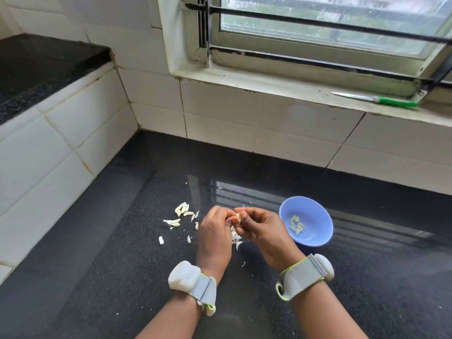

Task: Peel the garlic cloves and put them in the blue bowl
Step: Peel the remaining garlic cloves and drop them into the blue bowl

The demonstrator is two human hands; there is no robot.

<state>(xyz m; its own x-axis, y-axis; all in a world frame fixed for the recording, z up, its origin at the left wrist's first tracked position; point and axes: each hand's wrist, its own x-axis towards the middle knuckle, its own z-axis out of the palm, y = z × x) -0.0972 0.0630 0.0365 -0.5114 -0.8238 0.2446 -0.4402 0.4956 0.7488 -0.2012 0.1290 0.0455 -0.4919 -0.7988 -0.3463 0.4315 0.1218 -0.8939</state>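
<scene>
My left hand (213, 231) and my right hand (261, 228) meet above the black counter, and the fingertips of both pinch one garlic clove (238, 217) between them. Unpeeled garlic cloves (182, 209) lie in a loose group on the counter to the left of my hands. Under and between my hands sits a small heap of white skins (236, 237). The blue bowl (315, 216) stands just right of my right hand and holds several peeled cloves (296, 225).
The black granite counter (146, 265) is bounded by white tiled walls at the left and back. A green-handled knife (381, 100) lies on the window sill at the far right. Scraps of skin (161, 240) are scattered on the counter.
</scene>
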